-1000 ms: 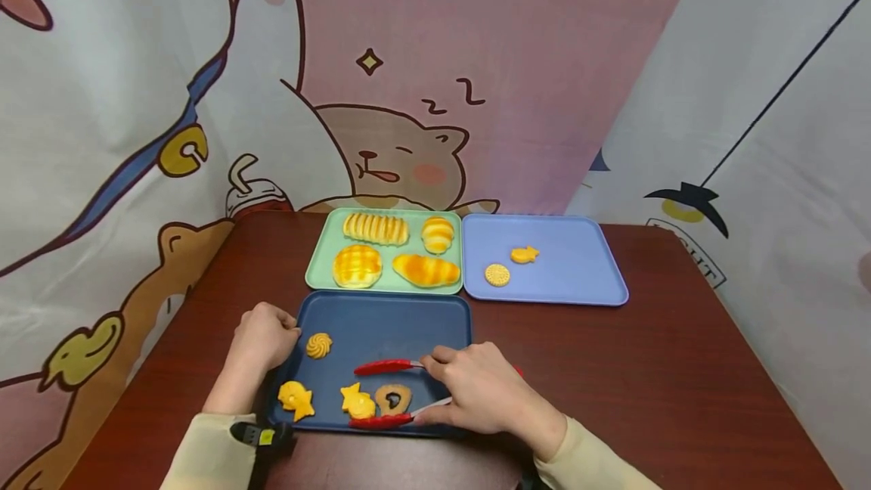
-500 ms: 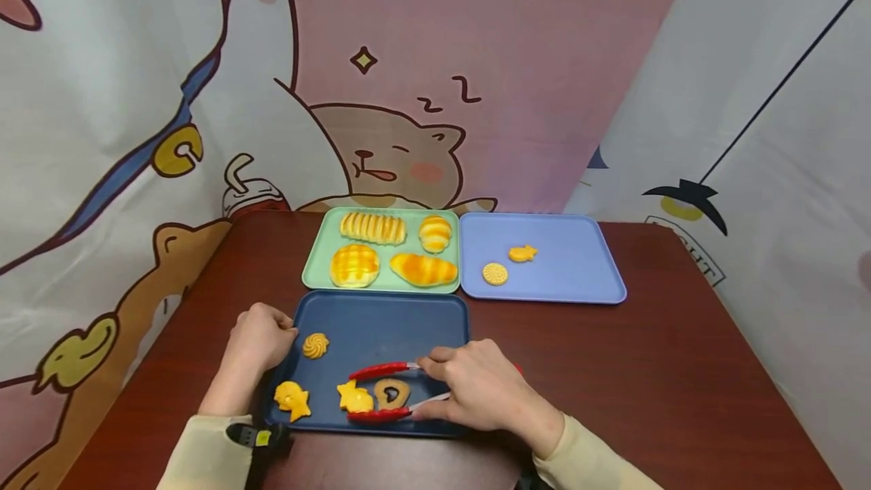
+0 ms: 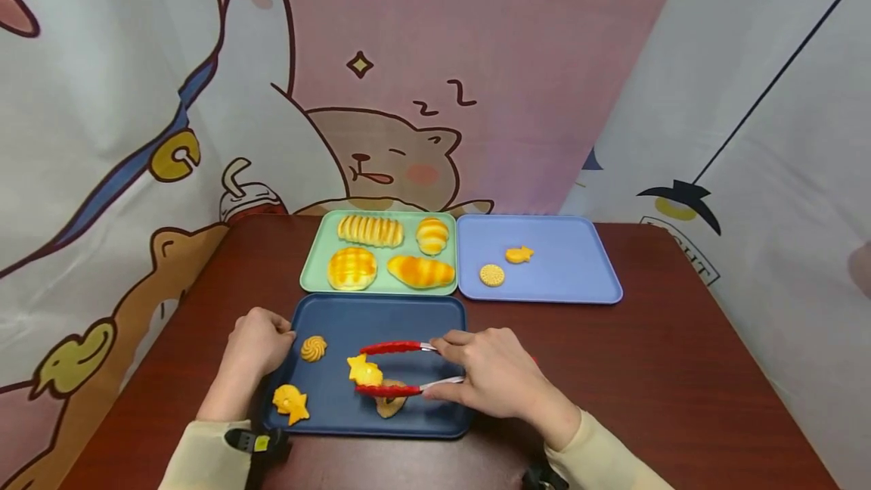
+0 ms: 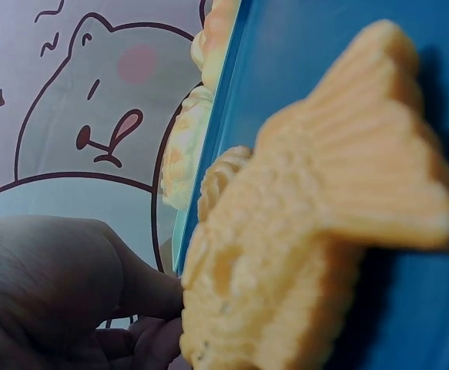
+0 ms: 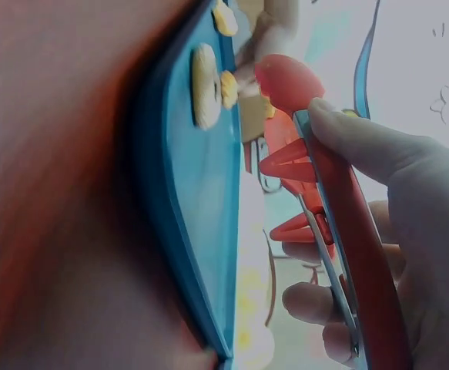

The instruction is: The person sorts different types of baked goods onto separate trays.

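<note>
My right hand (image 3: pixel 500 373) grips red-tipped tongs (image 3: pixel 398 392) above the navy tray (image 3: pixel 381 316). Between the tong tips is a yellow fish-shaped biscuit (image 3: pixel 365 373), raised off the tray with its tail at the far tip. Partly hidden beneath the near tip lies a brown heart-shaped biscuit (image 3: pixel 391 407). My left hand (image 3: pixel 258 342) pinches the tray's left rim. Close to it on the tray are a swirl biscuit (image 3: pixel 314 348) and another fish-shaped biscuit (image 3: pixel 290 404), which looms large in the left wrist view. The right wrist view shows the tongs (image 5: pixel 347 231) over the tray.
Behind the navy tray stands a green tray (image 3: pixel 313 263) with several breads, such as a long striped loaf (image 3: pixel 370 231). Beside it, a lilac tray (image 3: pixel 565 271) carries a round biscuit (image 3: pixel 492 275) and a small fish biscuit (image 3: pixel 519 255). A printed cloth hangs behind the table.
The tongs have closed around the fish-shaped biscuit beside the heart one and lifted it away from the front edge. My left hand has stayed at the rim.
</note>
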`<state>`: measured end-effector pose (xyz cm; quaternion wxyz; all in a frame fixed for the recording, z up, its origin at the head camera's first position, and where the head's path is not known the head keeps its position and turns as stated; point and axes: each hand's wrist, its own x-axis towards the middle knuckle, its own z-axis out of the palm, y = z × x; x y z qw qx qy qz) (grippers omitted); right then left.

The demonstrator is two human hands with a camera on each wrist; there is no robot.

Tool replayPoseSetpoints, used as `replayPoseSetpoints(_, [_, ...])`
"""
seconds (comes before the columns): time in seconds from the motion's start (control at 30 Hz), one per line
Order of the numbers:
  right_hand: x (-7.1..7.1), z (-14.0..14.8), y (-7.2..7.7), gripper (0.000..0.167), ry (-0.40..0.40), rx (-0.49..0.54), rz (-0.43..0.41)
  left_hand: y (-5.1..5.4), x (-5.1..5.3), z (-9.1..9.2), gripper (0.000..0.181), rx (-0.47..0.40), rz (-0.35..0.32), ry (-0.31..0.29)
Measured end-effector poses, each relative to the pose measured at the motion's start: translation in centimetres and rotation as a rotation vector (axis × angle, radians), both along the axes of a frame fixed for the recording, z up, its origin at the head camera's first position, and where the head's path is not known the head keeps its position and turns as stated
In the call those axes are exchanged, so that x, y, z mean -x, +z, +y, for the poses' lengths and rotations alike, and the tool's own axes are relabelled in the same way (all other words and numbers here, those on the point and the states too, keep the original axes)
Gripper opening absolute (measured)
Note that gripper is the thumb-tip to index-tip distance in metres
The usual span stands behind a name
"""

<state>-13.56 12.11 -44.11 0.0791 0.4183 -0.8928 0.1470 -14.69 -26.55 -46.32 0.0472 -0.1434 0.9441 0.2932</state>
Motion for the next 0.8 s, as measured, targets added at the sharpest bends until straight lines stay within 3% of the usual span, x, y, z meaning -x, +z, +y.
replayPoseSetpoints(0.17, [0.5, 1.2, 0.5, 0.068, -0.053, 0.030, 0.036, -0.1, 0.0, 0.0, 0.024, 0.003, -0.005, 0.009])
replayPoseSetpoints(0.8, [2.9, 8.7, 1.7, 0.074, -0.360, 0.039, 0.071, -0.3, 0.0, -0.1, 0.024, 0.007, -0.002, 0.002])
